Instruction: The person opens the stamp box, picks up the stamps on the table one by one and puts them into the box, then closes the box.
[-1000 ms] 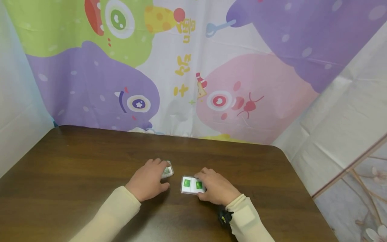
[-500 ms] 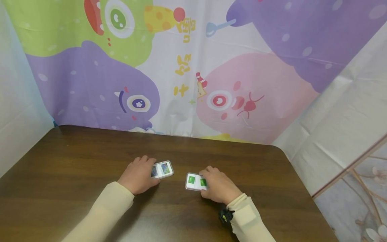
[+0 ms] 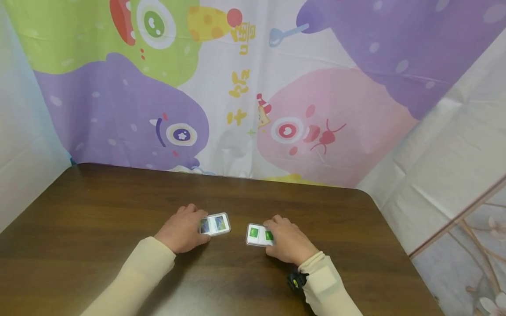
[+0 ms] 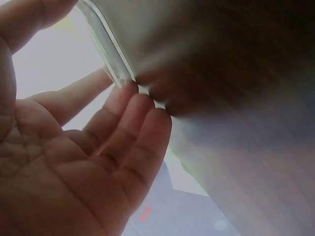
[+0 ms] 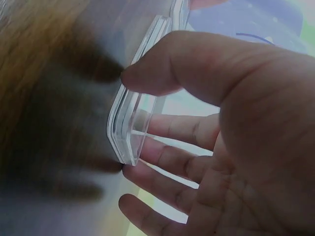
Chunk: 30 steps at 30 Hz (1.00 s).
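Observation:
Two small flat clear plastic cases lie on the dark wooden table (image 3: 118, 210). My left hand (image 3: 181, 229) holds the left end of one case (image 3: 219, 223), which shows two blue-green pictures on white. In the left wrist view its clear edge (image 4: 109, 46) runs between the thumb and fingertips. My right hand (image 3: 290, 240) grips the right end of the other case (image 3: 254, 234), which bears two bright green squares. The right wrist view shows the thumb on one long edge of that case (image 5: 123, 128) and fingers at the opposite edge. A short gap separates the two cases.
A cartoon-printed curtain (image 3: 233, 145) hangs right behind the table's far edge, and pale cloth (image 3: 446, 153) borders the right side. A black strap device (image 3: 297, 281) sits on the right wrist, beside the cream sleeve (image 3: 330, 287).
My left hand has drawn back left, uncovering its case's pictures, and that case has since slid slightly right. The right hand and its case have shifted a little right and farther away.

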Motion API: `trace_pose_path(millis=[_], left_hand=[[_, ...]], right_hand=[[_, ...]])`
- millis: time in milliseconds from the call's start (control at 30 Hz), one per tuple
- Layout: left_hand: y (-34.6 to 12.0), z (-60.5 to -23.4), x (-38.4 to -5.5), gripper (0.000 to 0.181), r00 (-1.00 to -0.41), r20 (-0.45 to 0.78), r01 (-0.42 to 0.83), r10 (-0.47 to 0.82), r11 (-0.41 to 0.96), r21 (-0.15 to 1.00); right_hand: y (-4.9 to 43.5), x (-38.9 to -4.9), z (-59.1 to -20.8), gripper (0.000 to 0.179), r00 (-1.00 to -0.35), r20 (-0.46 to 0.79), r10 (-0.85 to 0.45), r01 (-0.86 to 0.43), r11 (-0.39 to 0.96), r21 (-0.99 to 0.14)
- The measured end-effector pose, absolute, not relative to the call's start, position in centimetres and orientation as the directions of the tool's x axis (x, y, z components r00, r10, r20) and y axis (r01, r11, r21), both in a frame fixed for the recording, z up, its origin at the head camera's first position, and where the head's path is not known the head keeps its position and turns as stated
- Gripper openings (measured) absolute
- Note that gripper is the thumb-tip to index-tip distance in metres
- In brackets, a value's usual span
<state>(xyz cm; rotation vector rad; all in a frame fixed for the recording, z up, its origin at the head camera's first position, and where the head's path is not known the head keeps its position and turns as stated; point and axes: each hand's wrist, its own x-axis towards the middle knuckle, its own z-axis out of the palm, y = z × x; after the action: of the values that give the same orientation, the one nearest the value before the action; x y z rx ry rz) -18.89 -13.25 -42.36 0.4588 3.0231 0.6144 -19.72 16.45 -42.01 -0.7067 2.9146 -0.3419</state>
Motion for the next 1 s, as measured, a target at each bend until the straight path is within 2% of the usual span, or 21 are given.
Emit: trace_pose_path(millis=[333,1000], left_hand=[[-12.55,-42.29,-18.81,0.062,-0.917,0.056,0.386,0.396,0.838,0.386],[-12.19,-42.99,-18.80,0.059,-0.904,0.099,0.421,0.415,0.825,0.377]], right_hand=[[16.82,-19.62,-42.06,0.059,-0.899,-0.069,-0.433,-0.402,0.877,-0.263],[17.00,-19.52,-42.13,0.060,-0.901,-0.086,-0.424,-0.385,0.877,-0.288]])
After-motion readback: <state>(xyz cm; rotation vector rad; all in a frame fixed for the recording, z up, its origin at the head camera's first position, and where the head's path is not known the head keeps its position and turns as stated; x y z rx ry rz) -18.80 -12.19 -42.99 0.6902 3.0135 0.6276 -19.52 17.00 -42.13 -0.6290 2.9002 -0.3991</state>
